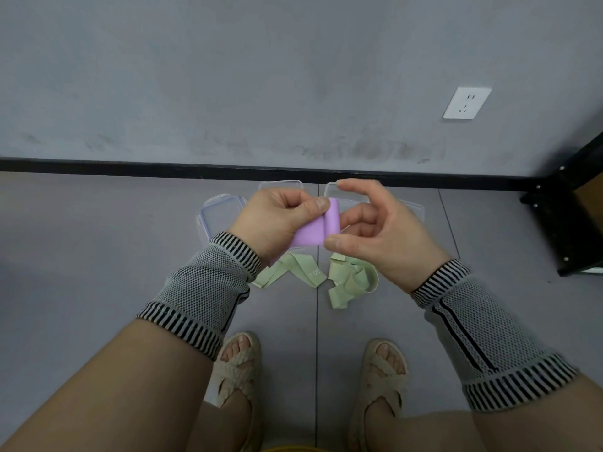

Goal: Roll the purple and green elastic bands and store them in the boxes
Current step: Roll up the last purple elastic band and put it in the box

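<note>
Purple band: a purple elastic band [315, 228] is held up between both hands, above the floor, partly wound into a roll at its right end, with a flat tail running down and left.
Left hand: the left hand [277, 216] has its fingers curled in and its thumb pressed on the band's upper left part, pinching it.
Right hand: the right hand [375, 230] grips the rolled end; the thumb lies under the roll, the middle fingers curl behind it, and the forefinger arches above, clear of the band.
Green bands: two green elastic bands lie unrolled on the grey floor [98, 256] below the hands, a left green band [290, 272] with printed digits and a right green band [349, 282] in a loose crumpled heap, near each other but apart.
Boxes: clear plastic boxes sit on the far side of the hands near the black skirting; a left box [218, 213] with a bluish rim shows plainly, a middle box [280, 184] and a right box [332, 190] are mostly hidden behind the hands.
Sleeves: striped knitted wrist sleeves [202, 295] cover both forearms.
Feet: two feet in woven sandals [236, 363] stand on the near floor.
Wall: a white socket [466, 102] sits on the grey wall, far right.
</note>
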Available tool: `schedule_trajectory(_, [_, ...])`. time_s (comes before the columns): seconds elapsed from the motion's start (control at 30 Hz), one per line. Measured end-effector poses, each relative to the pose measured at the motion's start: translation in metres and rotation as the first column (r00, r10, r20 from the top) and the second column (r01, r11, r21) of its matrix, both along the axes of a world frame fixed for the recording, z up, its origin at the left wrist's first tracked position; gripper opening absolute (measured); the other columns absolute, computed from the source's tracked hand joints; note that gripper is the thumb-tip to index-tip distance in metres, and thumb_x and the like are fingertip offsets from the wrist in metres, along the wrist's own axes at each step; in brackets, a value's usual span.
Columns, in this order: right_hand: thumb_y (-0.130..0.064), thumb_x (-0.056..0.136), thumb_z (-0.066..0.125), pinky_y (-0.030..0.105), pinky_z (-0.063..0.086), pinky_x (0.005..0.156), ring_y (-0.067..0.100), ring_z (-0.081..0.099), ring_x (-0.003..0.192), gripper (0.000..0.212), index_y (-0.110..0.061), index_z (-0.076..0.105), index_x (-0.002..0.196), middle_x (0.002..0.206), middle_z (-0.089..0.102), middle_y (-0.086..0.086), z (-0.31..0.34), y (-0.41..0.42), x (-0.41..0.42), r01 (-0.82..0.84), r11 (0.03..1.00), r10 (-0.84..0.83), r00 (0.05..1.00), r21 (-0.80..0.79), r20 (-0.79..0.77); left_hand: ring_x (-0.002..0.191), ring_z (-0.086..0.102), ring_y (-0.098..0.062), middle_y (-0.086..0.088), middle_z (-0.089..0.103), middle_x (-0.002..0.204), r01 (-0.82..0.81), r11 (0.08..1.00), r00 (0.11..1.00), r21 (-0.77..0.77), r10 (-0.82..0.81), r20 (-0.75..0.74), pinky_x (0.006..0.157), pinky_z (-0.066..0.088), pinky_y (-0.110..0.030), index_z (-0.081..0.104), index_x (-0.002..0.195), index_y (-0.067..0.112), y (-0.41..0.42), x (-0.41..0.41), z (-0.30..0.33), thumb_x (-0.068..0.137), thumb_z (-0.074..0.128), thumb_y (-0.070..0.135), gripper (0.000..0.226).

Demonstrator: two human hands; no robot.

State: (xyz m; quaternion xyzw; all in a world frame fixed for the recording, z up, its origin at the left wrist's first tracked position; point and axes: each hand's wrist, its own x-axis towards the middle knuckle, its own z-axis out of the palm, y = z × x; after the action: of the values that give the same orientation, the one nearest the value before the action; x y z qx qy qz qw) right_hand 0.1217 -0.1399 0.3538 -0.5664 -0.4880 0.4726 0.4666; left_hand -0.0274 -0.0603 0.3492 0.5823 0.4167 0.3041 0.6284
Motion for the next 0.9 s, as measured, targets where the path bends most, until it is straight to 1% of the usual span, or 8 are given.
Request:
schedule_trajectory(0.1, [-0.005,0.064,0.082,0.027,0.056,0.070,0.014,0.064,0.067,0.071,-0.028,0.049,0.123,0.074,0.067,-0.003,-0.001,-0.001,-0.002,-0.020,0.999,0.018,0.998,0.032,0.053,0.071,0.050,-0.024,-0.013,0.058,0.072,0.002,1.000,1.000,0.021,-0.001,-0.014,0.068,0.041,-0.037,0.068,0.068,0.008,-0.001,-0.001,0.000,0.083,0.067,0.018,0.018])
schedule_trajectory(0.23, [0.002,0.067,0.080,0.024,0.055,0.068,0.009,0.061,0.064,0.061,-0.028,0.054,0.114,0.070,0.062,-0.005,0.000,0.000,-0.005,-0.031,0.998,0.022,0.991,0.063,0.132,0.068,0.053,-0.022,-0.007,0.061,0.067,0.046,0.999,0.999,0.009,-0.046,-0.018,0.066,0.044,-0.035,0.071,0.066,0.015,0.000,-0.002,0.000,0.074,0.071,0.030,0.017])
schedule_trajectory(0.33, [0.002,0.066,0.080,0.024,0.052,0.066,0.010,0.058,0.062,0.057,-0.031,0.056,0.106,0.064,0.061,-0.008,-0.001,0.000,-0.002,-0.038,0.997,0.031,0.992,0.061,0.126,0.052,0.050,-0.009,0.003,0.057,0.056,0.087,0.995,0.992,0.055,-0.082,-0.098,0.052,0.040,-0.020,0.067,0.068,0.015,0.000,-0.005,0.001,0.081,0.070,0.028,0.019])
schedule_trajectory(0.43, [0.004,0.066,0.079,0.030,0.052,0.069,0.013,0.056,0.064,0.056,-0.030,0.057,0.105,0.064,0.060,-0.008,-0.001,-0.002,0.003,-0.052,0.996,0.045,0.994,0.066,0.103,0.044,0.045,-0.004,0.007,0.054,0.055,0.165,0.981,0.967,0.102,-0.140,-0.212,0.043,0.036,-0.016,0.062,0.069,0.015,0.003,-0.009,0.001,0.080,0.070,0.026,0.017])
schedule_trajectory(0.53, [0.005,0.066,0.079,0.036,0.053,0.072,0.016,0.057,0.065,0.056,-0.028,0.058,0.106,0.065,0.060,-0.007,0.000,-0.004,0.008,-0.079,0.995,0.073,0.994,0.063,0.084,0.047,0.048,-0.002,0.010,0.057,0.054,0.210,0.972,0.953,0.104,-0.180,-0.243,0.048,0.038,-0.014,0.060,0.068,0.017,0.008,-0.013,0.001,0.069,0.066,0.029,0.013])
schedule_trajectory(0.63, [0.007,0.065,0.079,0.037,0.053,0.072,0.018,0.057,0.065,0.056,-0.026,0.058,0.105,0.065,0.060,-0.005,0.000,-0.003,0.010,-0.101,0.993,0.097,0.993,0.057,0.068,0.047,0.049,-0.001,0.010,0.058,0.052,0.208,0.973,0.960,0.097,-0.184,-0.211,0.048,0.038,-0.012,0.059,0.067,0.018,0.008,-0.014,0.002,0.074,0.068,0.022,0.012])
schedule_trajectory(0.73, [0.006,0.064,0.080,0.027,0.053,0.066,0.013,0.058,0.061,0.056,-0.027,0.058,0.104,0.063,0.061,-0.007,0.000,-0.003,0.010,-0.083,0.995,0.077,0.991,0.053,0.106,0.062,0.054,-0.006,0.004,0.061,0.065,0.149,0.984,0.980,0.096,-0.134,-0.145,0.056,0.040,-0.014,0.061,0.063,0.019,0.007,-0.012,0.005,0.067,0.066,0.025,0.009])
schedule_trajectory(0.9, [-0.001,0.066,0.081,0.019,0.050,0.060,0.005,0.056,0.055,0.055,-0.036,0.056,0.099,0.064,0.061,-0.006,-0.002,0.000,0.004,-0.026,0.997,0.003,0.957,0.075,0.291,0.065,0.057,-0.015,-0.009,0.067,0.073,0.069,0.994,0.989,0.082,-0.058,-0.134,0.062,0.047,-0.027,0.063,0.067,0.019,0.000,-0.003,0.007,0.057,0.078,0.033,0.022])
